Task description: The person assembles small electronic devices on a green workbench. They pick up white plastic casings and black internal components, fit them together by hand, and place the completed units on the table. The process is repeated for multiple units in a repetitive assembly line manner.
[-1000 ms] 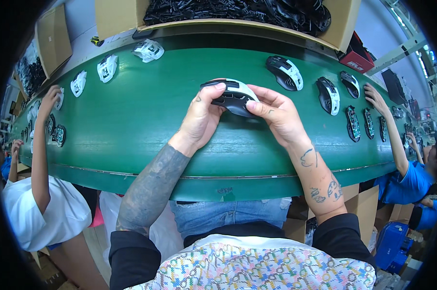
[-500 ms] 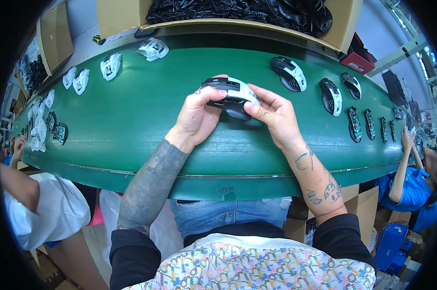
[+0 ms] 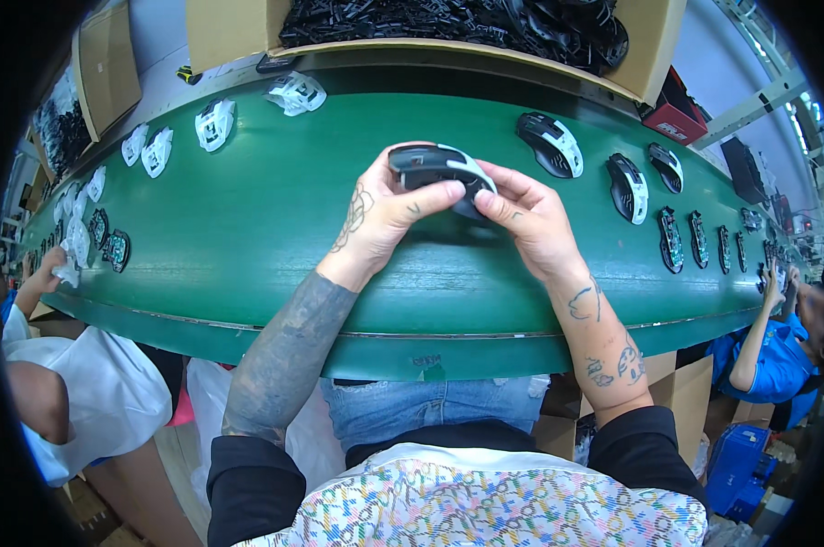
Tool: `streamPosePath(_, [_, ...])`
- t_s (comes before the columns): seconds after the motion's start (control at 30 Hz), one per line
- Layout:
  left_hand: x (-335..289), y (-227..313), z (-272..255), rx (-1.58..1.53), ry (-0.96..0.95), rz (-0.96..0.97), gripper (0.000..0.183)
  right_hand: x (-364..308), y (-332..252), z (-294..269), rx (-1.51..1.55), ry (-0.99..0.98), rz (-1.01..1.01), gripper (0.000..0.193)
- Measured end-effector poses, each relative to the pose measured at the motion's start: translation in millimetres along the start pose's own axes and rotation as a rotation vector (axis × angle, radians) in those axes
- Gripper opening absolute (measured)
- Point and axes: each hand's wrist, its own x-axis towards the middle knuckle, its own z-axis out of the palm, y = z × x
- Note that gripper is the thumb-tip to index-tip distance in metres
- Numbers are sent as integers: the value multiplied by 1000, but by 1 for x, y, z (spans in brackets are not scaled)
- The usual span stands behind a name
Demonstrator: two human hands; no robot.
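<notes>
A black and white computer mouse (image 3: 437, 162) is held between both hands above the middle of the green work surface (image 3: 339, 301). My left hand (image 3: 386, 205) wraps the mouse's left end, thumb pressed along its near side. At the other end, my right hand (image 3: 530, 214) grips it with thumb and fingers. Part of the casing hides behind my fingers, and its near side is slightly blurred. To the right lie similar black and white mice (image 3: 550, 144), and beyond them several narrow green circuit assemblies (image 3: 671, 241).
White translucent mouse shells (image 3: 215, 125) lie along the left, near dark circuit assemblies (image 3: 116, 250). An open cardboard box (image 3: 485, 47) of black parts stands at the back. A red and black box (image 3: 674, 111) sits at back right. Co-workers' hands (image 3: 51, 271) work at both ends.
The mouse has tilted in my hands, and my left thumb has shifted from its top to its near side. The left co-worker's hand has reached a white shell.
</notes>
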Motion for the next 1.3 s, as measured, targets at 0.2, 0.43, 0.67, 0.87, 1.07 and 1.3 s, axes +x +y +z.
streamPosePath(0.2, [-4,-2,-2,112,88,67,40,2,3,6,13,-9,-3,42])
streamPosePath(0.43, [-3,2,-5,-4,5,70,37,5,0,-2,13,-54,7,41])
streamPosePath(0.67, [-2,-9,-11,-44,47,100,40,7,3,-3,136,-115,99,38])
streamPosePath(0.87, [-6,-15,-13,-76,73,47,40,6,10,0,118,-109,82,35])
streamPosePath(1.07, [-3,-9,-12,-137,62,44,42,11,11,1,155,-86,70,38])
streamPosePath(1.3, [-2,-6,-15,-184,52,-10,46,10,4,2,231,-99,135,42])
